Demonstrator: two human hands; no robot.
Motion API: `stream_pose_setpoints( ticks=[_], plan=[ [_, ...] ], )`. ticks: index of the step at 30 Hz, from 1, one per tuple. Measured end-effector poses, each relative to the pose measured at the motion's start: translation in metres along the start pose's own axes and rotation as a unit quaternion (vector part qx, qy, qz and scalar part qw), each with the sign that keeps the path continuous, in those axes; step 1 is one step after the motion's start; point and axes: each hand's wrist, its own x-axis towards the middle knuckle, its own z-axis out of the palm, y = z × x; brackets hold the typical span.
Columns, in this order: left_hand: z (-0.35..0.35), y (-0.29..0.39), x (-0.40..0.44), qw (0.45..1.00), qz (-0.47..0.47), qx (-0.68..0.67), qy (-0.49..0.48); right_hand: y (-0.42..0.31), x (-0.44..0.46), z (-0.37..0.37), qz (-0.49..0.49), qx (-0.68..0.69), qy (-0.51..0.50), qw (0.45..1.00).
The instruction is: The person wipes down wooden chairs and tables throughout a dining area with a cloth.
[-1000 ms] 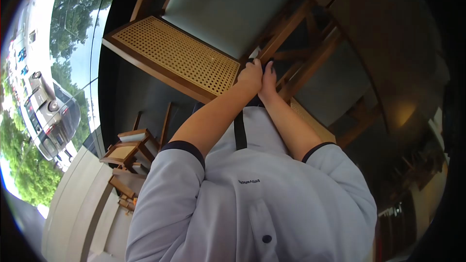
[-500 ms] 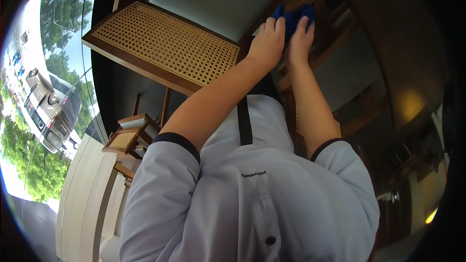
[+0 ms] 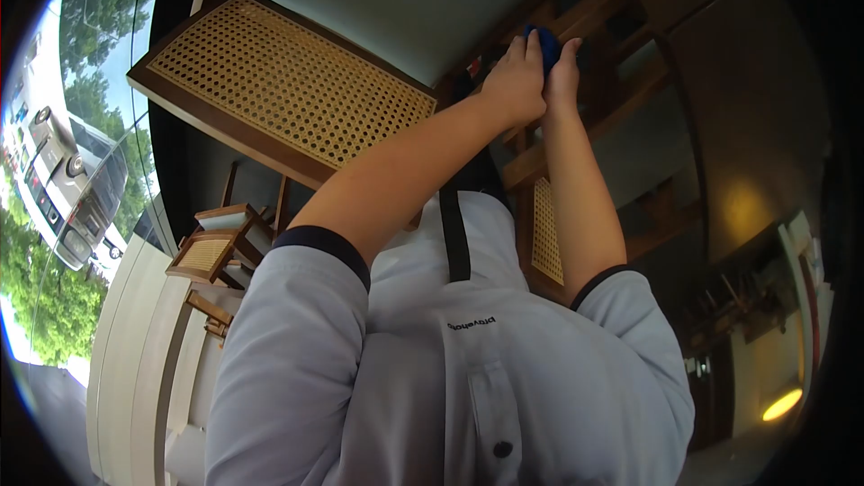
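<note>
A bunched blue cloth [image 3: 548, 52] sits between my two hands at the upper middle of the view. My left hand [image 3: 517, 83] is closed against it, its fingers pointing forward over the near side. My right hand [image 3: 562, 77] presses on the cloth from the other side, thumb raised. Both palms are close together, so most of the cloth is hidden. Left of my hands is a chair with a woven cane panel [image 3: 297, 81] in a dark wooden frame.
A pale grey surface [image 3: 396, 0] lies beyond the cane panel. Smaller wooden chairs [image 3: 216, 247] stand at the left, near a window with a parked vehicle [image 3: 81, 180] outside. A dark brown tabletop [image 3: 747, 108] is on the right, and another cane panel [image 3: 546, 229] shows beside my right forearm.
My hands have come closer together around the blue cloth, and less of it shows now. The surroundings have shifted slightly in view as my head moved.
</note>
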Motion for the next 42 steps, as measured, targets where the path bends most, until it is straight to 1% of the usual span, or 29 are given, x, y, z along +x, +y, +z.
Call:
stream_pose_setpoints(
  ticks=[1,2,4,7,8,9,11,13,14,17,20,23,24,26,27,28,29,31,32,34,35,38,40,41,42],
  plan=[
    [-0.006,0.005,0.008,1.0,-0.001,0.0,-0.018,0.003,0.013,-0.007,-0.011,0.022,-0.019,1.0],
    [-0.006,0.007,0.016,1.0,0.01,0.015,-0.017,0.009,0.031,-0.018,-0.021,0.075,-0.092,0.993],
    [-0.004,0.013,0.032,0.998,0.03,0.046,-0.014,-0.008,0.041,-0.021,-0.028,0.114,-0.09,0.989],
    [-0.002,0.026,0.062,0.998,0.046,-0.005,0.034,-0.045,0.05,-0.019,-0.047,0.146,-0.077,0.985],
    [0.0,0.031,0.072,0.997,0.056,0.0,0.057,-0.059,0.053,-0.016,-0.048,0.146,-0.075,0.985],
    [-0.004,0.039,0.081,0.997,0.053,0.0,0.051,-0.069,0.059,-0.019,-0.049,0.145,-0.072,0.986],
    [-0.014,0.055,0.098,0.998,0.049,-0.001,0.04,-0.077,0.112,-0.036,-0.116,0.139,-0.122,0.976],
    [-0.009,0.061,0.123,0.997,0.063,0.004,0.048,-0.09,0.13,-0.039,-0.16,0.147,-0.186,0.958],
    [-0.009,0.062,0.137,0.996,0.075,0.011,0.054,-0.099,0.139,-0.039,-0.175,0.15,-0.202,0.952],
    [-0.022,0.077,0.153,0.991,0.134,-0.014,0.011,-0.119,0.141,-0.04,-0.203,0.154,-0.225,0.94],
    [-0.03,0.088,0.155,0.983,0.181,0.029,0.013,-0.125,0.14,-0.043,-0.215,0.157,-0.227,0.937],
    [-0.035,0.091,0.144,0.989,0.12,0.067,-0.049,-0.118,0.129,-0.048,-0.227,0.16,-0.228,0.933],
    [-0.028,0.084,0.14,0.983,0.158,0.086,0.021,-0.113,0.122,-0.049,-0.227,0.161,-0.232,0.932],
    [-0.003,0.059,0.127,0.951,0.233,0.125,0.162,-0.095,0.11,-0.047,-0.231,0.159,-0.235,0.931],
    [0.001,0.05,0.116,0.95,0.239,0.115,0.163,-0.082,0.098,-0.043,-0.234,0.165,-0.241,0.927],
    [0.001,0.039,0.101,0.95,0.245,0.105,0.165,-0.069,0.091,-0.032,-0.235,0.126,-0.121,0.956],
    [0.001,0.03,0.085,0.949,0.251,0.095,0.167,-0.057,0.08,-0.025,-0.222,0.134,-0.114,0.959],
    [0.004,0.011,0.054,0.958,0.228,0.101,0.141,-0.036,0.036,-0.009,-0.198,0.148,-0.104,0.963],
    [0.004,0.004,0.039,0.962,0.217,0.104,0.13,-0.026,0.022,-0.007,-0.169,0.14,-0.099,0.971],
    [0.001,-0.002,0.01,0.982,0.14,0.11,0.065,0.0,0.002,-0.009,-0.113,0.121,-0.091,0.982],
    [-0.002,-0.004,-0.001,0.988,0.1,0.113,0.035,0.011,-0.004,-0.008,-0.102,0.127,-0.097,0.982],
    [0.001,-0.018,-0.025,0.985,0.051,0.164,-0.004,0.044,-0.025,-0.008,-0.066,0.124,-0.105,0.984],
    [0.002,-0.022,-0.044,0.988,-0.01,0.154,-0.022,0.062,-0.036,-0.008,-0.05,0.103,-0.096,0.989],
    [0.004,-0.024,-0.053,0.988,-0.041,0.148,-0.03,0.071,-0.041,-0.009,-0.019,0.073,-0.087,0.993],
    [0.02,-0.04,-0.059,0.986,-0.034,0.164,0.013,0.08,-0.047,-0.01,0.011,0.042,-0.078,0.996]
  ],
)
